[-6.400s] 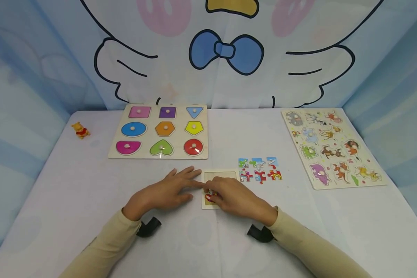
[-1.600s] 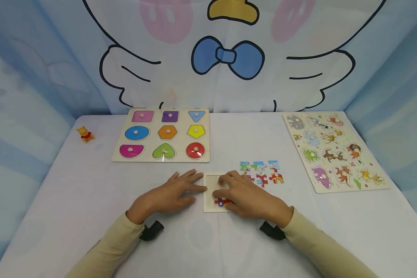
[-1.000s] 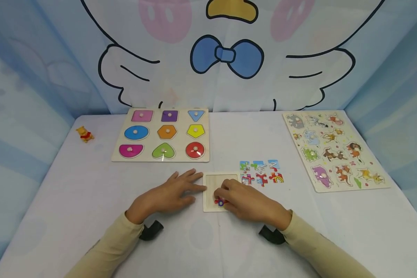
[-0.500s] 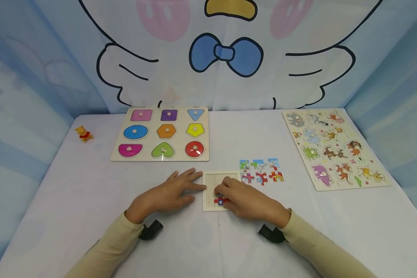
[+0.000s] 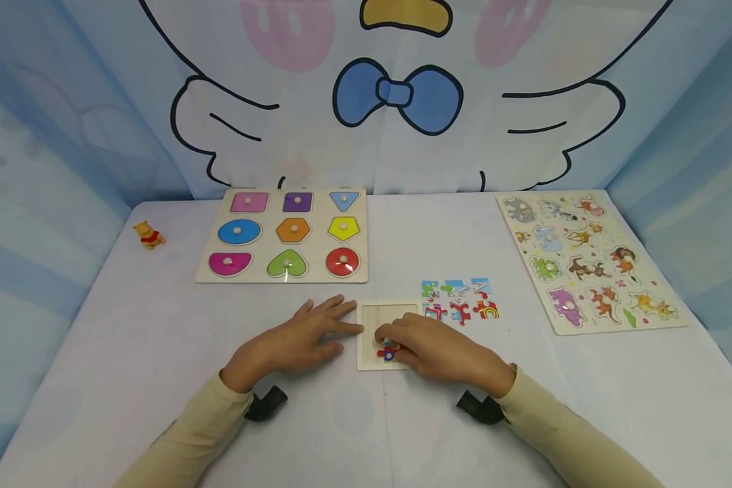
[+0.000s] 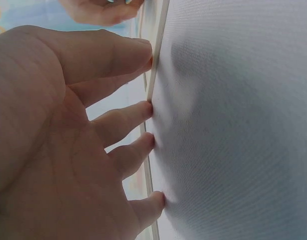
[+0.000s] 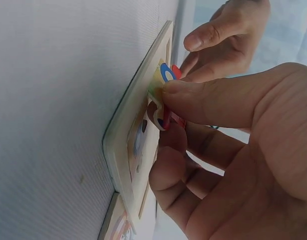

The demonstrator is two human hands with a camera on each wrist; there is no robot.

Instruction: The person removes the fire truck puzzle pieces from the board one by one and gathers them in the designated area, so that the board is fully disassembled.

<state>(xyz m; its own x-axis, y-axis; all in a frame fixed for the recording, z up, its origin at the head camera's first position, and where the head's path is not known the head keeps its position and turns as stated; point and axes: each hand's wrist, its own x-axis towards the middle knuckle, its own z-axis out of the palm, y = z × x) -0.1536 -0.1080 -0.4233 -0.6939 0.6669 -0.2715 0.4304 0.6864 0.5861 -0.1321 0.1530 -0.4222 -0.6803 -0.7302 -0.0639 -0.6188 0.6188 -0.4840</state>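
A small square wooden puzzle tray (image 5: 366,312) lies at the middle of the table. My right hand (image 5: 442,349) is over its right half and pinches a jigsaw piece (image 7: 168,72) between thumb and fingers. That piece, red with a blue ring, is lifted and tilted off the tray floor in the right wrist view. Another printed piece (image 7: 139,140) lies inside the tray, partly hidden by my fingers. Spread flat on the table, my left hand (image 5: 295,339) has its fingers straight, with a fingertip touching the tray's left edge.
Several loose jigsaw pieces (image 5: 460,299) lie just right of the tray. A shape puzzle board (image 5: 262,247) stands at the back left, an animal puzzle board (image 5: 570,278) at the right. A small bear figure (image 5: 149,235) is at the far left.
Since the first frame, my right hand has moved from the tray's lower left to its right half. In the last second its fingers have closed on the piece and tilted it. My left hand has stayed put.
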